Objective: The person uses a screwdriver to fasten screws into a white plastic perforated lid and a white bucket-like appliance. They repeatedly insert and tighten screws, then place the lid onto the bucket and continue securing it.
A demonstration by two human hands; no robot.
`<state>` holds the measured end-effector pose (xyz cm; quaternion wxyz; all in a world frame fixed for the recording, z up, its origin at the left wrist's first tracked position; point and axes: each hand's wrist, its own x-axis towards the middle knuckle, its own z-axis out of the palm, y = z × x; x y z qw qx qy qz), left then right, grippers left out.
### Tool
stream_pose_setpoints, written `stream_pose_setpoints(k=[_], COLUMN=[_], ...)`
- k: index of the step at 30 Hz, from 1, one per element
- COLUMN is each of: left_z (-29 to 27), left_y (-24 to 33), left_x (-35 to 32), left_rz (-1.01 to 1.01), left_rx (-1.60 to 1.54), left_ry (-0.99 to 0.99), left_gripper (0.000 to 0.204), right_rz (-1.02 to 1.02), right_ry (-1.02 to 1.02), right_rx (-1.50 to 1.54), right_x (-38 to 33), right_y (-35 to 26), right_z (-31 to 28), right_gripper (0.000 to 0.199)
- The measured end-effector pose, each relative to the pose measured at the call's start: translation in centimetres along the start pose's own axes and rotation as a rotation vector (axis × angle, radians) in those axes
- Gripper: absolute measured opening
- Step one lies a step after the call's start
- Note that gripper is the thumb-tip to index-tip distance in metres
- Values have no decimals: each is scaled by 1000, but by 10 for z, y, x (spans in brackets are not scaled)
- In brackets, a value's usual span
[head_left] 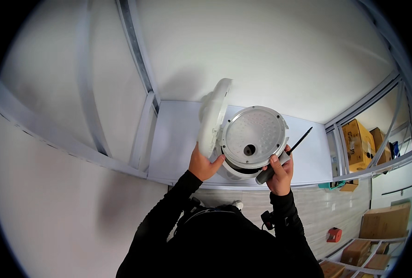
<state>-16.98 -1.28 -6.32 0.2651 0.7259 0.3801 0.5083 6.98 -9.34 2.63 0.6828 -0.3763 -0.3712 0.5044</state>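
Note:
A white round appliance [236, 174], which looks like a rice cooker, sits on the pale shelf with its lid [213, 118] standing upright on the left. Over its top lies a grey round metal plate [257, 127] with small screws around the rim and one dark hole. Along the plate's near edge runs a dark gap. My left hand [203, 163] is closed around the lid's lower end, its thumb beside the plate. In my right hand [280, 172] is a screwdriver [265, 175] with a grey handle, its black shaft pointing away to the right. The right thumb rests near the plate's rim.
The pale shelf [178, 139] backs onto a white wall, with metal frame posts [143, 134] at both ends. Cardboard boxes [358, 144] stand on racks to the right. A red object [334, 235] and a teal tray [325, 186] are lower right.

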Motion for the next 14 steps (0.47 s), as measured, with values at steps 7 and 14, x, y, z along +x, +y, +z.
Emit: stream_pose_setpoints(k=[7,14], left_z=[11,27], left_y=[7,8], left_x=[5,5], left_rz=[7,-6], left_rx=[45,38], left_ry=[64,152], left_gripper=[76,78], right_rz=[3,19], right_ry=[-29,-86], right_rx=[16,-52], right_x=[5,11], right_y=[-6,-16], right_z=[5,9], right_gripper=[53,56])
